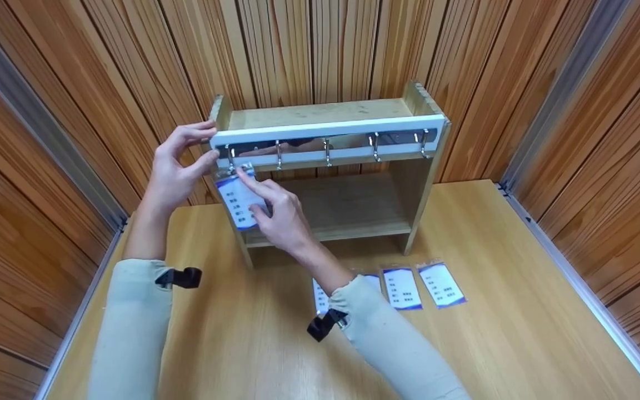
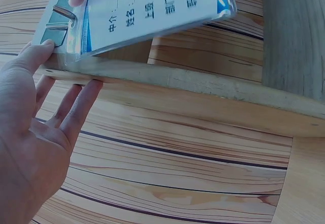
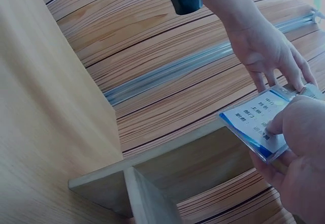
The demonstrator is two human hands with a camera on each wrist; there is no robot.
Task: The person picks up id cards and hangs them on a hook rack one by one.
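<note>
A small wooden shelf (image 1: 348,203) carries a white-framed hook rail (image 1: 298,131) along its upper front. My left hand (image 1: 173,161) holds the rail's left end, thumb at the front and fingers against the side panel. In my right hand (image 1: 284,214) is a name badge (image 1: 236,203), a printed white-and-blue card in a clear sleeve. The right thumb presses the badge's face with other fingers behind it, as the right wrist view shows. My right index finger points at the sleeve's top edge, right by the leftmost hook (image 1: 231,155). Whether the sleeve is on that hook, I cannot tell.
Several similar badges (image 1: 403,289) lie in a row on the wooden table (image 1: 520,322) before the shelf, some partly covered by my right forearm. More metal hooks (image 1: 375,149) line the rail to the right. Wood-panelled walls (image 1: 342,50) enclose the table.
</note>
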